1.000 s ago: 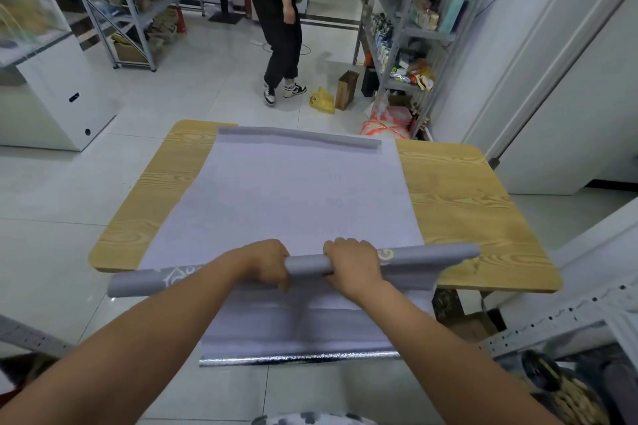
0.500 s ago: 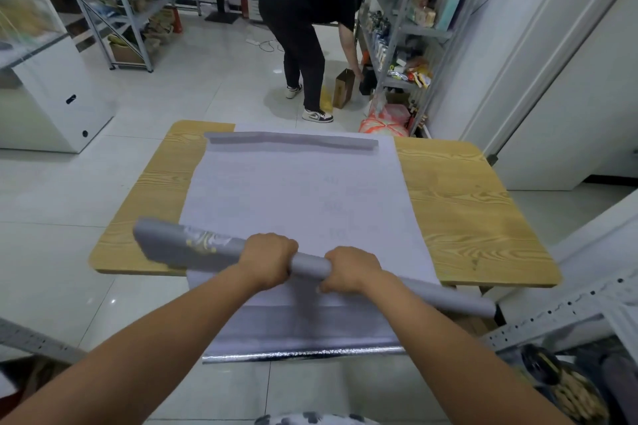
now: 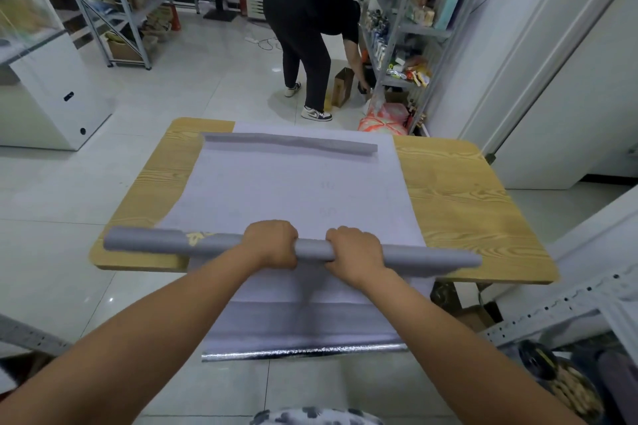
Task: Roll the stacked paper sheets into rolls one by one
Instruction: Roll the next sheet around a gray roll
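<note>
Levelled now, gripped roll [image 3: 155, 240] — far roll [image 3: 290, 142] ahead.

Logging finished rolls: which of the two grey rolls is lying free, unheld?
The far roll, lying at the far end of the stacked sheets; the near roll is gripped by left hand and right hand.

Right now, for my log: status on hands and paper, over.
Left grip and right grip hold the roll at the table's near edge. Sheets flat beneath. Ahead, only the far roll on them.
</note>
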